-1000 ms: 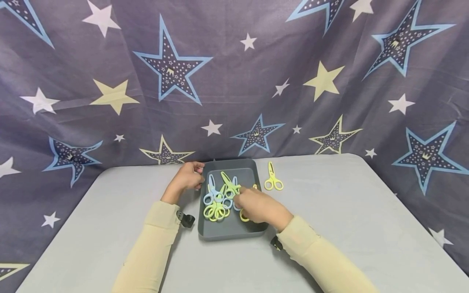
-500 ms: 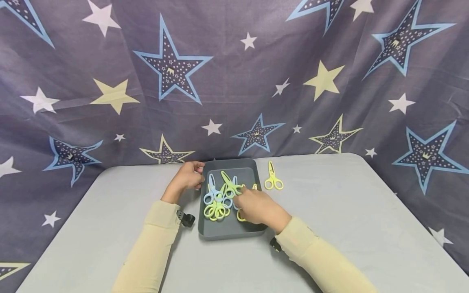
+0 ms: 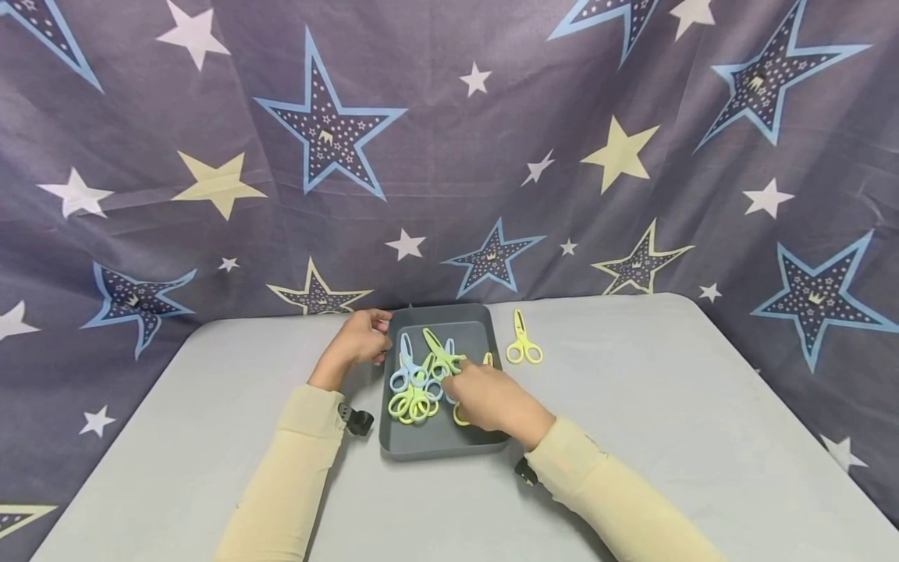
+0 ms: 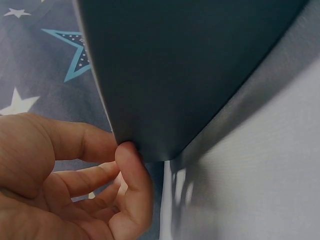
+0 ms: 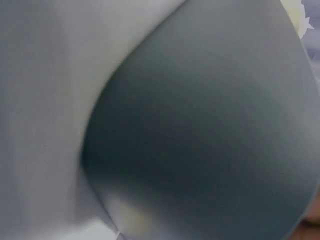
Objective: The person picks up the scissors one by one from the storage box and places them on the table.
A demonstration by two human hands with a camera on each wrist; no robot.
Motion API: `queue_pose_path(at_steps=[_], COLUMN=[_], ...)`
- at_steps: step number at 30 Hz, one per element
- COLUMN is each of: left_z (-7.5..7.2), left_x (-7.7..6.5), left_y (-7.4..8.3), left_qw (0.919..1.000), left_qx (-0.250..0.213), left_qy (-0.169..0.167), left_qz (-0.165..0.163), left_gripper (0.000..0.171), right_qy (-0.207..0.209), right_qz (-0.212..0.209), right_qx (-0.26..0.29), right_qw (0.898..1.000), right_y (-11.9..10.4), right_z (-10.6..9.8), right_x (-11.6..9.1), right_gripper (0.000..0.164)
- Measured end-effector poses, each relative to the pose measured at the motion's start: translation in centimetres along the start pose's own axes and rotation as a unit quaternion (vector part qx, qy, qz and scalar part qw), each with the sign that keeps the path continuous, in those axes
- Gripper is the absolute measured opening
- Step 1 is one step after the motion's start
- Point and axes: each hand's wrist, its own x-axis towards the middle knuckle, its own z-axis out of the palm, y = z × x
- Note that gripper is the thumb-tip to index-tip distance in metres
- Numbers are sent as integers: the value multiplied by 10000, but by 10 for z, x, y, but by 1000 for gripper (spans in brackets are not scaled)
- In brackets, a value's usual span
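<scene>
A dark grey tray [image 3: 442,451] holds several pairs of scissors in blue, green and yellow. My left hand [image 3: 360,339] is at its far left corner, and in the left wrist view thumb and fingertip pinch the tray's edge. Inside the tray, toward the right, my right hand [image 3: 488,398] bends down over a pair of yellow scissors [image 3: 460,416], whose handle loop shows beneath it; the fingertips are hidden. Just left of that hand lie green scissors [image 3: 437,350] and blue scissors [image 3: 406,365], overlapping others. The right wrist view is mostly the tray's outer wall [image 5: 200,110].
Another pair of yellow scissors [image 3: 524,344] lies on the pale tabletop [image 3: 646,390], right of the tray. Behind the table hangs a dark curtain [image 3: 435,156] with a star print. The yellow tip of further scissors [image 3: 488,359] shows near the tray's right wall.
My right hand has shifted slightly left inside the tray, and the yellow handle loop beneath it has moved left too. The left hand and tray stay in place.
</scene>
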Motion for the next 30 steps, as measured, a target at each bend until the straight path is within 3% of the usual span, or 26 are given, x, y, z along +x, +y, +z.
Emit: queue_pose_path(at_steps=[13,22,30], left_z=[2,1,1], left_x=[-1,-3,-3], left_y=[0,2,3], left_qw=[10000,10000,10000], left_qx=[-24,-48,-44], left_qy=[-8,-20,-31], left_qz=[-17,-46,-44], left_gripper=[63,63,63], right_qy=[343,327,186], right_qz=[-306,-6,346], right_qx=[596,1207,1194], right_qw=[9972,9921,9921], right_y=[3,-4,-9], right_z=[-1,-4,-3], right_x=[-1,-2,-3], right_gripper=[18,12,12])
